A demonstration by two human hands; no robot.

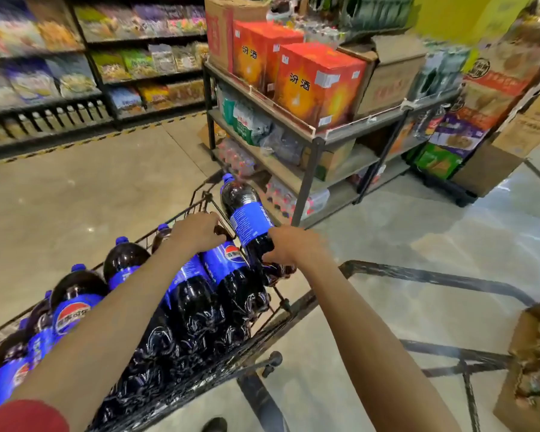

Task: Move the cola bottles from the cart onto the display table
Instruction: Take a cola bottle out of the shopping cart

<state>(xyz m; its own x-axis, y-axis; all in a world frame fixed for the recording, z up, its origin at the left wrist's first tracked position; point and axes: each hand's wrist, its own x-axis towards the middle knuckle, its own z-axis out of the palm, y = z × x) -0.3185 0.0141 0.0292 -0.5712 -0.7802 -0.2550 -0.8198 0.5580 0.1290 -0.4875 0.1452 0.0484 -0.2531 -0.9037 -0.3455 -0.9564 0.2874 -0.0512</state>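
Supermarket aisle, beige floor (pixel 106 188). Snack shelves (pixel 100 73) are seen far left, blurred. A metal rack (pixel 318 141) loaded with red boxes (pixel 318 85) is seen far right of centre. A wire cart (pixel 205 196) is placed near left and is packed with cola bottles (pixel 200 307) laid on their sides, caps toward the left. No surface can be identified with certainty as the display table; the rack is the nearest candidate.

Step in hand, as judged: bottles are being taken out of the cart. One lifted bottle (pixel 247 219) is held above the far right corner of the cart, tilted, cap pointing far, base toward the wearer. It is gripped low on its body, so the heavy, liquid-filled upper part is cantilevered. It is best swung upright early and supported near the label before being carried. The cart rim should be cleared before any sideways move. The remaining stack may roll once its neighbours are removed.

Right hand (pixel 289 246): fingers are wrapped round the lower body of the lifted bottle, closed firmly. Left hand (pixel 197 230): fingers are curled over the shoulder of a second bottle (pixel 228 260) lying in the cart, apparently gripping it. Whether it has been raised off the stack cannot be told.
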